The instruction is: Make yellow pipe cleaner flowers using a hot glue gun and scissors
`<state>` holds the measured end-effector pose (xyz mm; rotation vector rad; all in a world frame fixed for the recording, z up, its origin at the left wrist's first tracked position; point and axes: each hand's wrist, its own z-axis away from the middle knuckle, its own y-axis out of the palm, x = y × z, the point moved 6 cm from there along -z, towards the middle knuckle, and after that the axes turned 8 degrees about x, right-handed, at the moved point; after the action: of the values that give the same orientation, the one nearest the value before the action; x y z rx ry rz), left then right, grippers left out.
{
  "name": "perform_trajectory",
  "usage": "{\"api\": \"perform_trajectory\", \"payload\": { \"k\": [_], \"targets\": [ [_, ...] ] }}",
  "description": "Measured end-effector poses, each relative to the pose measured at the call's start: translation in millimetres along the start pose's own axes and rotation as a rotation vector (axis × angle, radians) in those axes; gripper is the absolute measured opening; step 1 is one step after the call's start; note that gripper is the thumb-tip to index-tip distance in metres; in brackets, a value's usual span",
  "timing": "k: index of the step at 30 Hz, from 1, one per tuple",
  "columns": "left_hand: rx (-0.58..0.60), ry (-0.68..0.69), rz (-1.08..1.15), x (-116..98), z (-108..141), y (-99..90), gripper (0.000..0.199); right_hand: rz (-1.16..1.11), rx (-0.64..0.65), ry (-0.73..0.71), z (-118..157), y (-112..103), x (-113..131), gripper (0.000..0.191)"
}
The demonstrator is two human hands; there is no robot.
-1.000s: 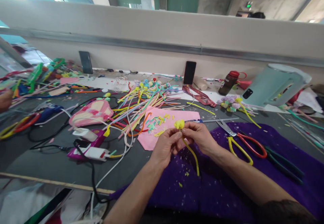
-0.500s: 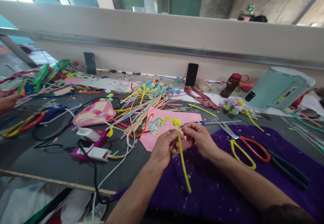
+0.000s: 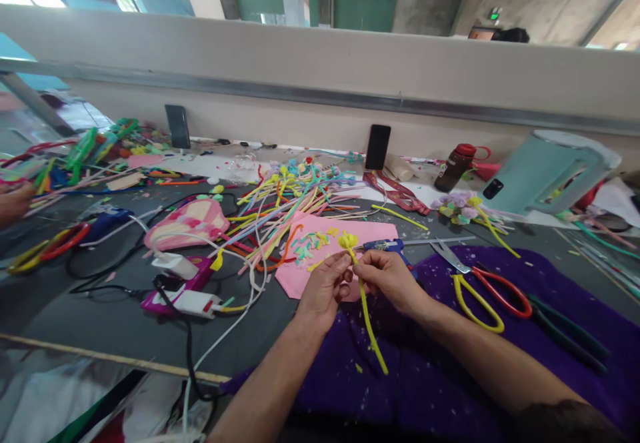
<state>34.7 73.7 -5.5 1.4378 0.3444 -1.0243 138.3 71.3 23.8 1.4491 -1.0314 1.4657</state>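
Observation:
Between my two hands is a yellow pipe-cleaner flower (image 3: 369, 326), its bunched head up and its long stem hanging down over the purple cloth (image 3: 415, 376). My left hand (image 3: 324, 287) pinches it just below the head. From the other side, my right hand (image 3: 387, 276) closes thumb and finger on the stem, close to the left fingertips. Behind them lies a pink sheet (image 3: 295, 285) with small cut pipe-cleaner pieces (image 3: 311, 246) on it. A blue glue gun (image 3: 385, 245) rests partly hidden behind my right hand.
Red-and-yellow scissors (image 3: 493, 296) and dark-handled pliers (image 3: 570, 333) lie on the cloth at right. A purple power strip (image 3: 200, 276) with cables sits left. Behind are pipe-cleaner stems (image 3: 285, 209), a phone (image 3: 378, 147), a bottle (image 3: 454, 168) and a kettle (image 3: 543, 173). Another person's hand (image 3: 15, 203) shows far left.
My right hand has shifted slightly down and left onto the stem. The stem's lower end has swung to the right, and more of the glue gun shows.

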Motion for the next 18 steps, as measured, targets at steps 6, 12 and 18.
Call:
{"api": "perform_trajectory", "payload": {
  "k": [6, 12, 18],
  "targets": [
    [0.025, 0.002, -0.021, 1, -3, -1.3, 0.024, 0.083, 0.015, -0.003, 1, 1, 2, 0.019],
    [-0.029, -0.012, -0.041, 3, -3, -5.5, 0.026, 0.117, 0.045, -0.024, -1, 3, -4, 0.02],
    [-0.023, -0.009, -0.043, 3, -3, -5.5, 0.023, 0.137, 0.029, -0.021, -2, 2, -8, 0.019]
  ]
}}
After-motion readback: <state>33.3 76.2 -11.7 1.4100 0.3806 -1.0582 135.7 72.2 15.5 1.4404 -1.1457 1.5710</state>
